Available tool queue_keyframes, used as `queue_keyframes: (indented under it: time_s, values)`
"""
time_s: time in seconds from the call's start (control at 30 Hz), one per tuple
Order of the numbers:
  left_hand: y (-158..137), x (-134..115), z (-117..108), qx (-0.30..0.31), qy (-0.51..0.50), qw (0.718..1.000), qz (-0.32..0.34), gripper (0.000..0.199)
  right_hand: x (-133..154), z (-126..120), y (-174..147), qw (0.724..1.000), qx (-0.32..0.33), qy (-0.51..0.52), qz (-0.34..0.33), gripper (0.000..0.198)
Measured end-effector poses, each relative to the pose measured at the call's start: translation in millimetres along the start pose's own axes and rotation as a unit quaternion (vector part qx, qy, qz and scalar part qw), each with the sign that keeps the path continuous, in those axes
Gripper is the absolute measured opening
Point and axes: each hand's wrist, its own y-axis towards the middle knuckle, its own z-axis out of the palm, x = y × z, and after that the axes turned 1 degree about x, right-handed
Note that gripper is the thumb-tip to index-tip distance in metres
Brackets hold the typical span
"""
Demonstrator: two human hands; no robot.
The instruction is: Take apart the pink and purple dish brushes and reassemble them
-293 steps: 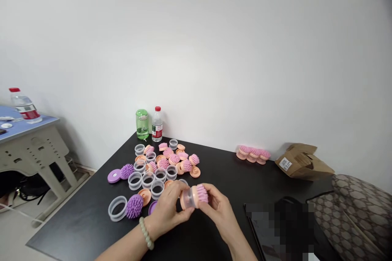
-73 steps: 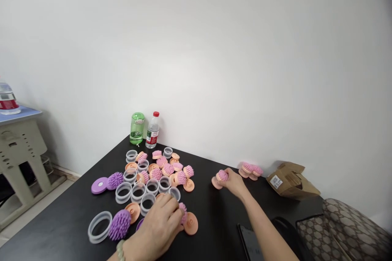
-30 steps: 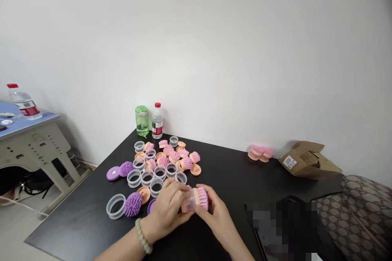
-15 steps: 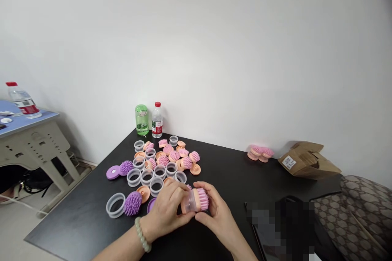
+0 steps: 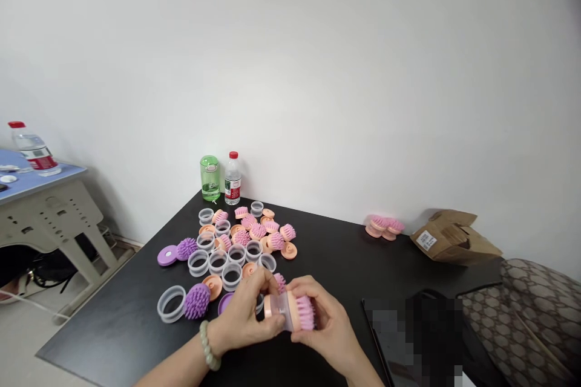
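Head view: brush (image 5: 291, 311) clamped between left hand (image 5: 247, 314) and right hand (image 5: 327, 323), directly in front of the body, at the near part of the worktop (image 5: 336, 266).

Governing relation: long axis of the brush crosswise from hand to hand, nearly level, with a slight dip toward the right end. Base (image 5: 267, 305) directed left; bristles (image 5: 307, 313) directed right, into the hollow of the right hand. Neither hand nearer: both in contact, one at each end, close together across the clear sleeve (image 5: 284, 309).

Left hand: fingers to the far side, thumb to the near side, closed about the base and part of the clear sleeve. Right hand: fingers curled around the far side of the bristle end, thumb along the near edge. Exact contact of the right fingertips uncertain, being hidden from this angle.

Position relative to surrounding parts: just beyond the brush, one pink brush head (image 5: 280, 282), partly behind the left hand. Farther out and to the left, clear rings (image 5: 232, 286), peach caps (image 5: 289, 250) and a purple brush head (image 5: 196, 302), loose on the worktop. Well apart to the right, near the wall, two upright brushes (image 5: 377, 227), side by side, bristles up, near the cardboard box (image 5: 454, 248).
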Motion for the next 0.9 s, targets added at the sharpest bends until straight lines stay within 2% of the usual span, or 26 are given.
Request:
queue_keyframes:
  time_s: [0.1, 0.2, 0.27, 0.37, 0.47, 0.57, 0.67, 0.77, 0.83, 0.9]
  values:
    - [2.6, -2.8, -1.5, 0.038, -0.138, 0.989, -0.043, 0.031, 5.7, 2.0, -0.1, 0.997, 0.016, -0.007, -0.069, 0.033]
    - [6.0, -6.7, -4.6, 0.024, -0.232, 0.966, -0.109, 0.028, 6.3, -3.8, -3.4, 0.993, -0.027, -0.01, -0.116, 0.026]
    - [7.4, -8.4, -7.1, 0.018, -0.31, 0.939, -0.151, 0.029, 1.6, -13.4, -5.9, 0.991, -0.095, -0.015, -0.096, 0.029]
    - [7.7, -8.5, -10.6, 0.007, -0.398, 0.906, -0.147, 0.034, -11.9, -29.7, -6.6, 0.981, -0.193, -0.038, 0.01, 0.04]
    - [7.5, -7.0, -13.1, -0.021, -0.421, 0.9, -0.115, 0.042, -27.4, -39.2, -3.8, 0.956, -0.261, -0.058, 0.117, 0.044]
    - [7.1, -4.8, -14.0, -0.018, -0.424, 0.899, -0.112, 0.058, -38.8, -41.1, -1.4, 0.943, -0.265, -0.103, 0.172, 0.04]
    - [6.2, -2.4, -13.7, -0.024, -0.41, 0.905, -0.109, 0.063, -45.2, -39.9, -1.1, 0.928, -0.24, -0.219, 0.185, 0.033]
    - [5.7, -2.2, -13.0, -0.033, -0.392, 0.913, -0.105, 0.058, -53.7, -37.5, -1.8, 0.911, -0.231, -0.296, 0.169, 0.03]
    - [5.9, -3.4, -12.4, -0.035, -0.386, 0.916, -0.105, 0.054, -63.0, -35.0, -2.4, 0.919, -0.227, -0.276, 0.167, 0.034]
    - [6.4, -4.3, -11.8, -0.039, -0.378, 0.919, -0.101, 0.052, -73.5, -32.1, -3.1, 0.936, -0.221, -0.215, 0.168, 0.044]
